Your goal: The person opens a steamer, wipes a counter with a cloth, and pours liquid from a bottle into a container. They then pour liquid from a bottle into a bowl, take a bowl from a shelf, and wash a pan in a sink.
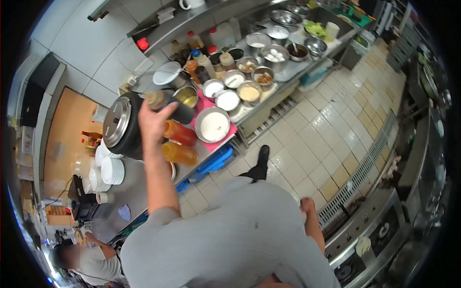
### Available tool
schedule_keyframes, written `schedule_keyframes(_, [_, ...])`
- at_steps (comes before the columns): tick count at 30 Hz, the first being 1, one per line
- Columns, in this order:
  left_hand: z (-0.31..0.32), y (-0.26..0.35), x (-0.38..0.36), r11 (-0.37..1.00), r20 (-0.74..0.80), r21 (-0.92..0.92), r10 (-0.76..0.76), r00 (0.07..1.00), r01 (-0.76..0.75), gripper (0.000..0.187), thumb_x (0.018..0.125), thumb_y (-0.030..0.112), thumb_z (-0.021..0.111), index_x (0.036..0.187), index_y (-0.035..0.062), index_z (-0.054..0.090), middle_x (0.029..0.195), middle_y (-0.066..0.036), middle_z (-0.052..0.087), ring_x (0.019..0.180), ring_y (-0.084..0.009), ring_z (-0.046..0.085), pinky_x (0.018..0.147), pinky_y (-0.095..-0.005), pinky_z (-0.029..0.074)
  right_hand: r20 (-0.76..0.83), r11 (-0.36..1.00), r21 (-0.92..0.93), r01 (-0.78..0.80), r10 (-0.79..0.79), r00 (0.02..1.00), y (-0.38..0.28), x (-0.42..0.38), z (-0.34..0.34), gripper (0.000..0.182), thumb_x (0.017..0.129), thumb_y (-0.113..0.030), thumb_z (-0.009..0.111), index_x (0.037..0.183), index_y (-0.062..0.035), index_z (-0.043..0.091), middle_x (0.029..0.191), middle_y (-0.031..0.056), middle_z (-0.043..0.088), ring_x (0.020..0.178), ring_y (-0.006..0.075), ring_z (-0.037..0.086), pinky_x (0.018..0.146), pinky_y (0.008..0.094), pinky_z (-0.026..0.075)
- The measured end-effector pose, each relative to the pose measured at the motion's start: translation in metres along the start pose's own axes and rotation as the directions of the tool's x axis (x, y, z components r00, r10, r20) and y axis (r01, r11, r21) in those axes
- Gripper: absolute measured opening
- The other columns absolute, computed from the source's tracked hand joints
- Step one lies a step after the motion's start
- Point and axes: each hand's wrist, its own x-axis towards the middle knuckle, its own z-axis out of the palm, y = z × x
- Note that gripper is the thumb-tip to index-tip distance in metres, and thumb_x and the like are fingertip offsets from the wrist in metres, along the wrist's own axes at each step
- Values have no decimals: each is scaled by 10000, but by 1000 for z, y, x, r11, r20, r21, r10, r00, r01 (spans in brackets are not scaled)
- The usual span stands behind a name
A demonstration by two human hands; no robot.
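Reaching out over the counter, my left hand (152,124) is closed round a dark bottle (181,113) with a tan top, which is tilted and slightly blurred. Beside it lie a squeeze bottle with red sauce (180,133) and one with orange-yellow sauce (180,153). A black rice cooker (130,126) with a steel lid stands just left of that hand. To the right is a wide metal bowl of white liquid (212,126) on a pink cloth (229,134). My right hand (307,205) hangs low by my side, its fingers mostly hidden.
Several metal bowls line the counter, including one with eggs (275,54). Stacked white plates (112,171) stand at the left. A tiled floor (307,125) with a drain grate (357,173) lies right, before the stove (370,245). Another person (93,261) is at lower left.
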Motion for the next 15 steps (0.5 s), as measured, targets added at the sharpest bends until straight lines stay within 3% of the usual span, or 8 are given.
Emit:
schedule_keyframes(5, [103,-32,76,998,-17,0,-66,998,66,543,742,158,912,1199,-10,671,1090,-87,756,988,-163,704,919,-333,548,108,992,64,-106,99,989,1,-28,-12,332,881,-275,596,950,14,745,987,211,752,875,382,715,785,472,562])
schedule_keyframes(9, [174,-74,135,984,-47,-92,-159,986,155,536,728,171,917,1170,-2,668,1084,-87,761,977,-181,719,910,-347,556,37,951,252,-178,174,984,-44,-11,-69,320,902,-255,610,985,26,738,991,194,753,890,347,715,800,441,559])
schedule_keyframes(15, [236,-140,191,989,-108,75,-118,987,127,569,723,214,910,1176,-18,656,1076,-126,761,981,-221,733,906,-358,558,-74,868,456,-195,256,964,-107,10,-142,306,935,-226,631,1038,46,727,997,169,755,913,295,714,821,395,554])
